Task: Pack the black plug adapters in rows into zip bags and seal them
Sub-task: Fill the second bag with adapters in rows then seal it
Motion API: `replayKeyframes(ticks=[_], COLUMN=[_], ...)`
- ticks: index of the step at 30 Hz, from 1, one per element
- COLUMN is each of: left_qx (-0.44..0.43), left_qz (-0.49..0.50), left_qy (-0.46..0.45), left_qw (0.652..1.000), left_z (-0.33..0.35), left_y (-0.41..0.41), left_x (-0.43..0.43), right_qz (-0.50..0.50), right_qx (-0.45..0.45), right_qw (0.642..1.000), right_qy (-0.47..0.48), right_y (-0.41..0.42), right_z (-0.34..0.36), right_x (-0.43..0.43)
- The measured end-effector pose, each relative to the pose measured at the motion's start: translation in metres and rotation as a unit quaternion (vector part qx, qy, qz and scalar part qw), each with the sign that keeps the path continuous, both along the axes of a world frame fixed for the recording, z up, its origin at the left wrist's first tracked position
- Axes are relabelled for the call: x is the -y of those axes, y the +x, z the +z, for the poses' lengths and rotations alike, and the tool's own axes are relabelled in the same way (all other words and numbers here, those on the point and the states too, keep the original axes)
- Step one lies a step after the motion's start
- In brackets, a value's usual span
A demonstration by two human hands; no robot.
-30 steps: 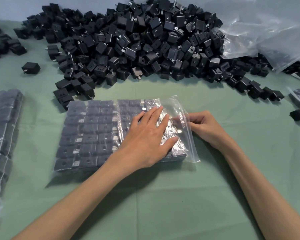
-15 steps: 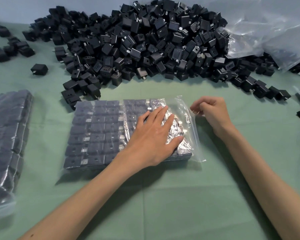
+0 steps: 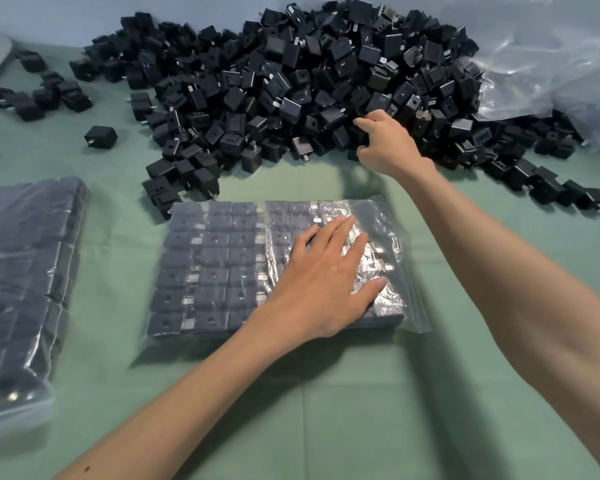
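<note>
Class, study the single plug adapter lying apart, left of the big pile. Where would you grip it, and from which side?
I'd pinch the lone plug adapter across its two flat side faces, coming from above: it lies apart on the green cloth, prongs poking lower left.

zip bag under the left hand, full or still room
Nearly full: rows of adapters fill the zip bag almost to its right edge, leaving a clear strip.
</note>
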State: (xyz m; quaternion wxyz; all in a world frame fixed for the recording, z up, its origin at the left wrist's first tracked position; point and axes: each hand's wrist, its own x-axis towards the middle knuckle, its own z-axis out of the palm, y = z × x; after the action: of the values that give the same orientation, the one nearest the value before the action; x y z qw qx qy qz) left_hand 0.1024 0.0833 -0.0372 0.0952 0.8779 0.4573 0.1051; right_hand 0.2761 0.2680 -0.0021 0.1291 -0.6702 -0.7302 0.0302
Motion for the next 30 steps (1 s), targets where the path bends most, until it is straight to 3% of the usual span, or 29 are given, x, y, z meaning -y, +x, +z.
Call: replayKeyframes(ticks=[8,18,25,30], left_qx=[-0.003,-0.013,-0.011,-0.006], left_qz=[0.004,0.006,0.006,0.004], left_qy=[0.005,0.002,0.005,0.007], left_qw=[1.000,1.000,1.000,1.000], left_z=[-0.001,-0.001,-0.001,-0.001], left_y=[0.001,0.001,0.001,0.001], left_x=[0.000,-0.001,0.000,-0.001], right_qz=[-0.011,0.011,0.029,0.056], right_qx=[0.036,0.000,0.113,0.112], right_qw=[0.999,1.000,0.993,0.992], right_qy=[-0.006,-0.027,0.003,-0.001], right_y=[-0.013,-0.015,-0.024,-0.015], right_z=[-0.007,-0.019,-0.023,-0.018], right_x=[-0.006,0.002,0.016,0.025])
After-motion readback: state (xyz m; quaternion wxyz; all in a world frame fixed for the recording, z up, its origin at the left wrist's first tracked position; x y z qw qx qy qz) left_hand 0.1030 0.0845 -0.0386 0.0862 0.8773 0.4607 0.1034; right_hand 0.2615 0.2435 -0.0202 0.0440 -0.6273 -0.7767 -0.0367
